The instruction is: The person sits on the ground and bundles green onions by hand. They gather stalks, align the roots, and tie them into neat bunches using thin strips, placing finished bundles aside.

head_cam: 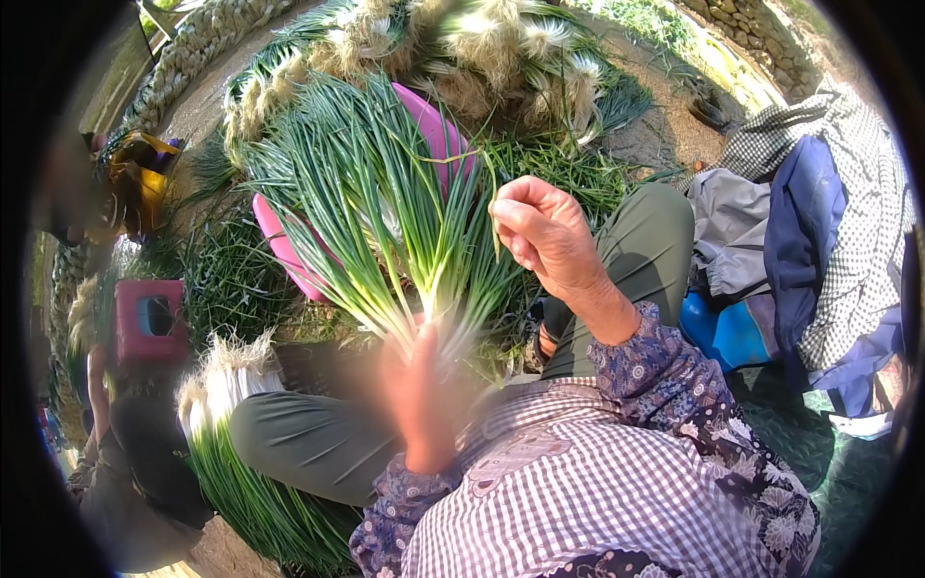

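Observation:
My left hand (423, 394) is shut around the white lower ends of a bunch of green onions (390, 209); that hand is partly blurred. The green leaves fan out away from me, over a pink plastic object (433, 134) whose middle they hide. To the right of the bunch, my right hand (538, 231) pinches a thin yellowish leaf (493, 209) between thumb and fingers. A stack of green onions (238, 426) lies beside my left knee, its white roots pointing away from me.
Heaped green onions with bushy roots (484, 50) lie beyond. Loose green leaves (231, 274) cover ground on both sides. At left are a pink square stool (150, 318) and another person's arm (97, 383). Clothes (802, 217) and a blue plastic object (723, 329) lie at right.

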A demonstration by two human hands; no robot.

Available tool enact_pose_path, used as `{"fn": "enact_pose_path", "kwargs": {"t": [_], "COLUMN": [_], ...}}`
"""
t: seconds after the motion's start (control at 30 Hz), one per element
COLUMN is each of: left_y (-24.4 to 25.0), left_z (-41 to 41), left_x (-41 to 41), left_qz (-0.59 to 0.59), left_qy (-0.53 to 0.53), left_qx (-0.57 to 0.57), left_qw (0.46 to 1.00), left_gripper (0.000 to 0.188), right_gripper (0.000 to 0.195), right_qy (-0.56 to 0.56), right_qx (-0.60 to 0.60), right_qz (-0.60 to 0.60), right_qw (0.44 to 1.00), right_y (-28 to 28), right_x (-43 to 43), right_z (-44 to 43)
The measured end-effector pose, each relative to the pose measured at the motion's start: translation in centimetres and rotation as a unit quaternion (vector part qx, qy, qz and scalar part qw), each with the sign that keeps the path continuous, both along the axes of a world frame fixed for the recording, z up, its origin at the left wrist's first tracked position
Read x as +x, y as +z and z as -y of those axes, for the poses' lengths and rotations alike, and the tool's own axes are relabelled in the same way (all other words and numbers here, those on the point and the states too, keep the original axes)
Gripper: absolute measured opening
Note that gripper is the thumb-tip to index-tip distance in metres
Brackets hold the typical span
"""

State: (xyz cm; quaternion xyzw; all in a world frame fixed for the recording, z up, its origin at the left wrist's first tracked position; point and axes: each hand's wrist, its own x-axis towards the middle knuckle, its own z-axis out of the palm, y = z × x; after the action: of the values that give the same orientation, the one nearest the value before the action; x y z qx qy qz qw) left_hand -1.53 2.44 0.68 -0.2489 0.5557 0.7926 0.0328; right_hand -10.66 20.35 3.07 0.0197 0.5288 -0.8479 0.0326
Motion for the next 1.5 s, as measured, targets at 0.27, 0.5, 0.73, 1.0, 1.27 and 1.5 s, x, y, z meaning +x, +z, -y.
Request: {"fn": "enact_pose_path", "kwargs": {"t": [0.27,0.5,0.73,1.0,1.27,1.5], "left_y": [0.3,-0.4,-0.4,0.6,0.4,-0.9], "left_z": [-0.5,-0.2,0.3,1.0,1.8,2.1], "left_x": [-0.2,-0.2,0.4,0.0,0.1,0.4], "left_qz": [-0.035,-0.037,-0.039,-0.018,-0.023,0.014], "left_qy": [-0.004,-0.01,-0.017,-0.083,-0.107,-0.007], "left_qx": [-0.016,-0.01,0.024,0.052,0.081,0.029], "left_qw": [0.999,0.999,0.999,0.995,0.991,0.999], "left_gripper": [0.022,0.022,0.025,0.038,0.04,0.038], "right_gripper": [0.018,0.007,0.034,0.015,0.016,0.012], "right_qy": [0.092,0.193,-0.135,0.015,-0.027,-0.04], "right_qx": [0.282,-0.152,-0.333,0.404,0.465,0.455], "right_qz": [0.009,0.073,-0.018,-0.141,-0.287,-0.247], "right_qw": [0.955,0.967,0.933,0.904,0.837,0.855], "right_y": [-4.6,-0.4,0.1,-3.8,-3.1,-3.8], "right_x": [-3.9,1.8,0.1,-5.2,-5.4,-4.4], "right_z": [2.6,0.1,-7.4,3.0,6.5,1.6]}}
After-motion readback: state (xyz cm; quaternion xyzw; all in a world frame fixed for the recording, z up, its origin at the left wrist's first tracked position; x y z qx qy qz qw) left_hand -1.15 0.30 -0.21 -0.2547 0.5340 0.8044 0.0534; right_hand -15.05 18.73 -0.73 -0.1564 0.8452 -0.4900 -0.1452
